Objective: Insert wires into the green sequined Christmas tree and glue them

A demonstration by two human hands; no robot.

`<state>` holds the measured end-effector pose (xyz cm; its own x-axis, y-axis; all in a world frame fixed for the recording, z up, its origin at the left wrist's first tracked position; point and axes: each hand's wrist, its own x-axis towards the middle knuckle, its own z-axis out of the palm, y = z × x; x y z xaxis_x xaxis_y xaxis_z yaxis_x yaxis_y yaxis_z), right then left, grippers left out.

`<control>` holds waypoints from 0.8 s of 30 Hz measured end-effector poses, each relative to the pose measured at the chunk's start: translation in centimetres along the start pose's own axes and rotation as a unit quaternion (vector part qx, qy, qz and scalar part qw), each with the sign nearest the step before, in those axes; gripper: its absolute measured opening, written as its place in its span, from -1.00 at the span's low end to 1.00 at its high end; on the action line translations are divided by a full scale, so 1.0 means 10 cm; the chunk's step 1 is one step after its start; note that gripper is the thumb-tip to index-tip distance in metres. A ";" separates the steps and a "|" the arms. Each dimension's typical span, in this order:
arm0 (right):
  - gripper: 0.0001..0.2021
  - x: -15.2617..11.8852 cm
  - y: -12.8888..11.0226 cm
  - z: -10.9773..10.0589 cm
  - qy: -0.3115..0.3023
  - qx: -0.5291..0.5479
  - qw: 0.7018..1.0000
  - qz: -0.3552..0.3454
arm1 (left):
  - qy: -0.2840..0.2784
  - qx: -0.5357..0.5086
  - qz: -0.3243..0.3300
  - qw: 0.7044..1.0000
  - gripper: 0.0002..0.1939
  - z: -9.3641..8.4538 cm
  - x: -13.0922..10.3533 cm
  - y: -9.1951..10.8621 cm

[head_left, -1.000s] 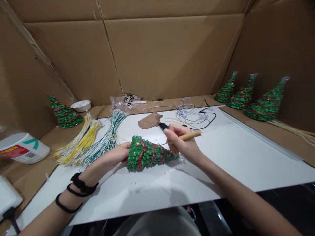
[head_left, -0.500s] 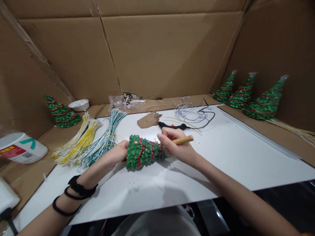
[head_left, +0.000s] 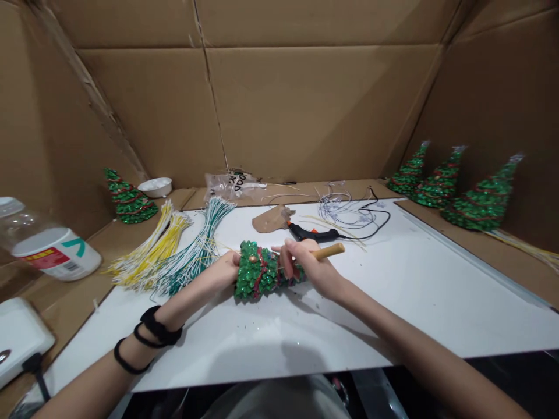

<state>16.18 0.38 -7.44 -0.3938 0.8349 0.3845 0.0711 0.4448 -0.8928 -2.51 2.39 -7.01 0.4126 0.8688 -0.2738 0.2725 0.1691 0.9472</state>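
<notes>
A small green glittery Christmas tree ornament point(head_left: 255, 273) with red garlands and gold balls lies on its side above the white board. My left hand point(head_left: 227, 267) grips it at its wide base; the fingertips are hidden behind or inside the base. My right hand point(head_left: 312, 265) is closed around a tool with a wooden handle point(head_left: 329, 251), the handle poking out to the right. Its working end is hidden by the hand and the tree, so its kind does not show. The fingers of this hand reach across the tree's narrower part.
Bundles of yellow-white wires point(head_left: 151, 256) and green-white wires point(head_left: 196, 250) lie left. Behind the hands are a black glue gun point(head_left: 314, 234), cardboard scrap point(head_left: 271, 219) and tangled clear wire point(head_left: 345, 208). Trees point(head_left: 478, 201) stand right, another tree point(head_left: 131, 201) left, near a white tub point(head_left: 61, 254).
The view has shifted, so everything sits further right and a little lower. My right hand has moved along the tree toward its base, its fingers now over the tree's middle.
</notes>
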 end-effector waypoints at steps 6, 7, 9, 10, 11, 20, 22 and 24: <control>-0.47 0.05 -0.05 -0.01 -0.037 0.015 0.999 0.031 | -0.009 -0.041 -0.001 0.999 -0.73 0.00 0.02 -0.07; -0.48 0.06 -0.08 0.00 -0.041 0.007 0.999 0.035 | -0.009 -0.045 0.001 0.999 -0.73 0.00 0.02 -0.08; -0.50 0.07 -0.13 0.01 -0.049 -0.013 0.998 0.040 | -0.011 -0.053 0.001 0.999 -0.75 0.00 0.02 -0.09; -0.51 0.08 -0.16 0.01 -0.055 -0.025 0.997 0.043 | -0.013 -0.058 0.001 0.998 -0.75 0.00 0.01 -0.09; -0.52 0.08 -0.19 0.02 -0.061 -0.038 0.997 0.043 | -0.016 -0.062 0.001 0.998 -0.76 0.00 0.01 -0.09; -0.53 0.01 0.00 0.01 -0.035 -0.033 0.999 0.001 | -0.009 -0.054 0.032 0.998 -0.74 -0.01 0.03 -0.14; -0.53 -0.04 0.09 0.02 -0.012 0.013 1.000 -0.021 | -0.025 -0.078 0.035 0.996 -0.73 -0.01 0.03 -0.19; -0.53 -0.07 0.14 0.03 0.020 0.087 0.996 -0.028 | -0.036 -0.100 0.044 0.993 -0.74 0.01 0.03 -0.24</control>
<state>16.26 0.37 -9.04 -0.3564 0.8237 0.4410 -0.1111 0.4313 -0.8954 -2.97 2.22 -9.34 0.4902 0.8500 -0.1929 0.0575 0.1893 0.9802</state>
